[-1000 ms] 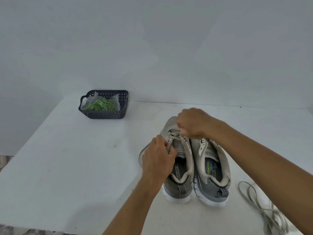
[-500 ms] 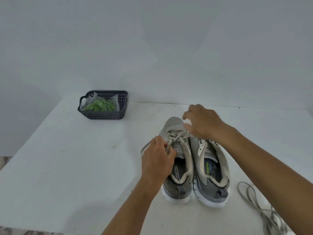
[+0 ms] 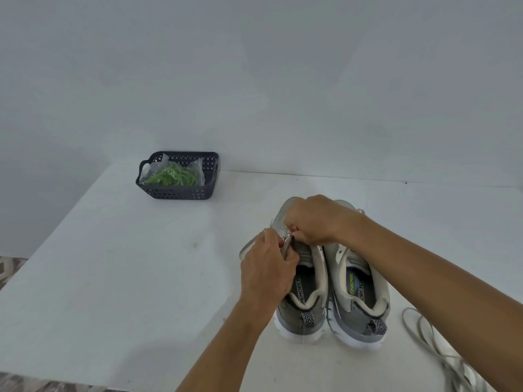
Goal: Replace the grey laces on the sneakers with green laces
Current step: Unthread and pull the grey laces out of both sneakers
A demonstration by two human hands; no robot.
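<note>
Unlacing left sneaker (image 3: 304,281): left hand (image 3: 266,270) pinches grey lace (image 3: 287,244); right hand (image 3: 314,219) picks at far eyelets. Shoe's long axis runs near-to-far.

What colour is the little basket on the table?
Dark grey, nearly charcoal, with a perforated lattice wall; the basket shows best in the head view, its only view.

wall (image 3: 254,80): plain pale grey | table (image 3: 113,278): white (faintly smudged) | floor (image 3: 11,267): patterned
</note>
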